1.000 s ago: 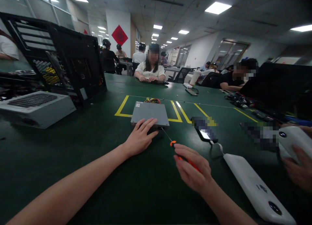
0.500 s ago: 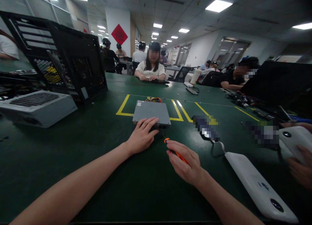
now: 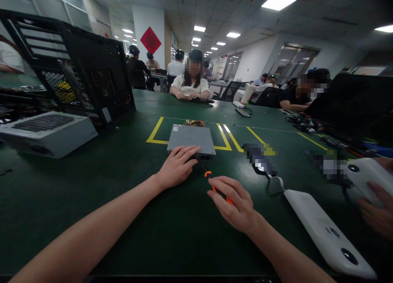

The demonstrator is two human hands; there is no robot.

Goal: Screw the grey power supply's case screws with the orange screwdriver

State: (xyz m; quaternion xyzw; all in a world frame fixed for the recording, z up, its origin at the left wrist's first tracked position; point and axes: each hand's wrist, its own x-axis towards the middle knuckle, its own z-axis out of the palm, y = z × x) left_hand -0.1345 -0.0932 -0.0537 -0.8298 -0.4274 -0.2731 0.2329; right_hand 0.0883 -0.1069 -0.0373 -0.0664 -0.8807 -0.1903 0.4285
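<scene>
A grey computer power supply (image 3: 192, 138) lies on the green table in front of me, its bundle of coloured cables at the far side. My left hand (image 3: 178, 166) grips its near left part, fingers laid over the top and thumb low at the near face. In my right hand (image 3: 235, 201) is an orange and black screwdriver (image 3: 208, 174), held between thumb and fingers. Its thin shaft points up and left toward the near face of the power supply. Whether the tip touches a screw I cannot tell.
At left stand an open black computer case (image 3: 92, 78) and a second power supply (image 3: 49, 133). A white power bank (image 3: 325, 230) lies at right, cabled to a blurred phone-like device (image 3: 259, 160). Another person's hand (image 3: 379, 209) holds a white device (image 3: 368, 178). Yellow tape (image 3: 156, 129) marks the table.
The screwdriver has shifted slightly up and left, and the fingers of my right hand have changed position on its handle. My left hand stays on the power supply.
</scene>
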